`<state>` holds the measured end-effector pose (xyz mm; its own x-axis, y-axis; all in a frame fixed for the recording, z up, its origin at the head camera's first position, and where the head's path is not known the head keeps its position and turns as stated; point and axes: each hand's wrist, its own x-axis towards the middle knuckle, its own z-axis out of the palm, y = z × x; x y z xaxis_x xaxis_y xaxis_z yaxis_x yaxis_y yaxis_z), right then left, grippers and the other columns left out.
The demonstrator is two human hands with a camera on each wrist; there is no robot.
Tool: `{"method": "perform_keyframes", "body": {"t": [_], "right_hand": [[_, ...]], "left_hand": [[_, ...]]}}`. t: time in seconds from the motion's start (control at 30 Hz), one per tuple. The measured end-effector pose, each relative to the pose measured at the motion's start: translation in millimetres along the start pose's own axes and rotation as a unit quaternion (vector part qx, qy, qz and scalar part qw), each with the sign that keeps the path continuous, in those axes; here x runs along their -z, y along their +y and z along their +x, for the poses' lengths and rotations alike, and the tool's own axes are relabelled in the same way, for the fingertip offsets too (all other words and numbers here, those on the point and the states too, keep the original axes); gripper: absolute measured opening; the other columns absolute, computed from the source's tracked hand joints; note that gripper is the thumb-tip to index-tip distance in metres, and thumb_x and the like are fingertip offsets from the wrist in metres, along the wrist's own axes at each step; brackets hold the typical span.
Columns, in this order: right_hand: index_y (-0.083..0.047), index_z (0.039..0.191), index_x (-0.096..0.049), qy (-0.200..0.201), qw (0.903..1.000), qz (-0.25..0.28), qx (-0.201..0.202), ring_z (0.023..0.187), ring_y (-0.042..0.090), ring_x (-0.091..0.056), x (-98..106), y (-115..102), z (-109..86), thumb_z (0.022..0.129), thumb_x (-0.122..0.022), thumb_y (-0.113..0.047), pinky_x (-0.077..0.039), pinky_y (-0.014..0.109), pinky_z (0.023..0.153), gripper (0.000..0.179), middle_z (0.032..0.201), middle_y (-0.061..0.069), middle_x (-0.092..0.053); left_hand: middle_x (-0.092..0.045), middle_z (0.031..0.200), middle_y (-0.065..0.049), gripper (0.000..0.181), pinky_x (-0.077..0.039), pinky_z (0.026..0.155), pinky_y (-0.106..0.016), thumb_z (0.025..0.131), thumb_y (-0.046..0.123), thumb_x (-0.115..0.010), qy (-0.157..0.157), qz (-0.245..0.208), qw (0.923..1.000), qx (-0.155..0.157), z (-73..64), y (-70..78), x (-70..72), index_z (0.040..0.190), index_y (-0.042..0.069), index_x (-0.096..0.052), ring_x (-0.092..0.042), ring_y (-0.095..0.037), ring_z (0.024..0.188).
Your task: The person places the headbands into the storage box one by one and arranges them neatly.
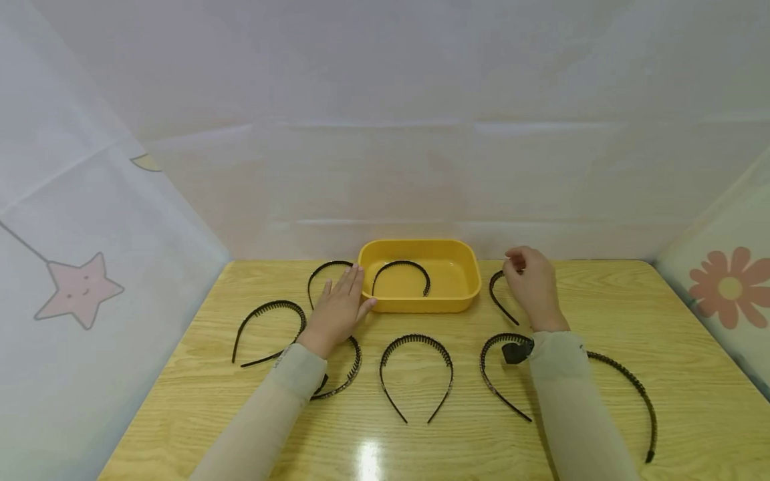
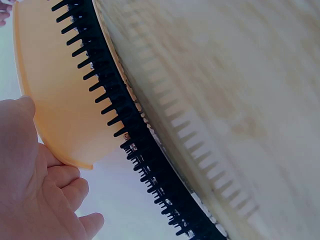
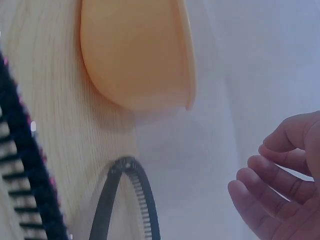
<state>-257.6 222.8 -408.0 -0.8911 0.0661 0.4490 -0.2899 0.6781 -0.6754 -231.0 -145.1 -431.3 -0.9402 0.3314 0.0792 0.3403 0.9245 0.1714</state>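
Observation:
My left hand (image 1: 333,314), fingers mostly straight, rests at the left end of a yellow plastic basin (image 1: 421,306). Inside that basin stands one black toothed headband (image 1: 402,262). In the left wrist view the thumb and fingers of the left hand (image 2: 35,175) lie along the basin's rim (image 2: 65,100). My right hand (image 1: 534,287) hovers over a black headband (image 1: 504,310) to the basin's right, partly covering it. Seen from the right wrist, the right hand (image 3: 280,175) has loosely bent fingers with nothing between them, apart from the headband (image 3: 147,200).
More black headbands lie on the wooden table (image 1: 385,454): one at left (image 1: 273,304), one behind the left hand (image 1: 309,284), one under the left wrist (image 1: 356,364), one in front centre (image 1: 416,337), one by the right sleeve (image 1: 483,361), one far right (image 1: 646,401). White sheeting (image 1: 409,167) stands behind.

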Motion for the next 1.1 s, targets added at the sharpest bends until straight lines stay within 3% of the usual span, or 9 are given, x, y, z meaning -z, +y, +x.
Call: {"method": "perform_keyframes", "body": {"t": [0.33, 0.6, 0.83, 1.1], "right_hand": [[0.009, 0.125, -0.062, -0.001, 0.9945, -0.021, -0.103, 0.099, 0.041, -0.061, 22, 27, -9.5, 0.099, -0.054, -0.007, -0.053, 0.055, 0.083, 0.031, 0.11, 0.027, -0.064], [0.012, 0.138, -0.051, -0.049, 0.9759, -0.022, -0.212, 0.112, 0.049, -0.056, 35, 40, -10.7, 0.101, -0.051, -0.013, -0.052, 0.057, 0.085, 0.045, 0.129, 0.034, -0.055], [0.02, 0.136, -0.049, -0.09, 0.9652, -0.058, -0.238, 0.104, 0.05, -0.059, 39, 56, -13.0, 0.1, -0.055, -0.011, -0.056, 0.054, 0.079, 0.048, 0.128, 0.041, -0.053], [0.02, 0.132, -0.052, -0.129, 0.949, -0.079, -0.276, 0.112, 0.055, -0.055, 40, 67, -13.5, 0.098, -0.054, -0.009, -0.054, 0.058, 0.083, 0.046, 0.133, 0.043, -0.051]], "left_hand": [[-0.011, 0.168, -0.016, 0.076, -0.009, 0.123, -0.058, 0.109, 0.05, -0.037, 0.0, -0.001, 1.0, 0.001, -0.3, 1.6, 1.1, 0.162, 0.001, -0.013, -0.013, -0.032, 0.155], [-0.01, 0.168, -0.015, 0.076, -0.01, 0.123, -0.057, 0.109, 0.049, -0.037, 0.001, 0.002, 1.0, 0.002, -0.2, 1.5, 1.2, 0.162, 0.0, -0.012, -0.013, -0.032, 0.155], [-0.011, 0.168, -0.017, 0.075, -0.011, 0.123, -0.057, 0.109, 0.049, -0.037, 0.001, 0.001, 1.0, 0.001, 0.0, 1.7, -0.2, 0.161, 0.0, -0.012, -0.014, -0.033, 0.155], [-0.012, 0.168, -0.016, 0.076, -0.013, 0.123, -0.057, 0.109, 0.051, -0.034, 0.001, 0.009, 1.0, 0.004, -0.3, 1.3, -0.4, 0.162, 0.001, -0.012, -0.014, -0.032, 0.155]]}}
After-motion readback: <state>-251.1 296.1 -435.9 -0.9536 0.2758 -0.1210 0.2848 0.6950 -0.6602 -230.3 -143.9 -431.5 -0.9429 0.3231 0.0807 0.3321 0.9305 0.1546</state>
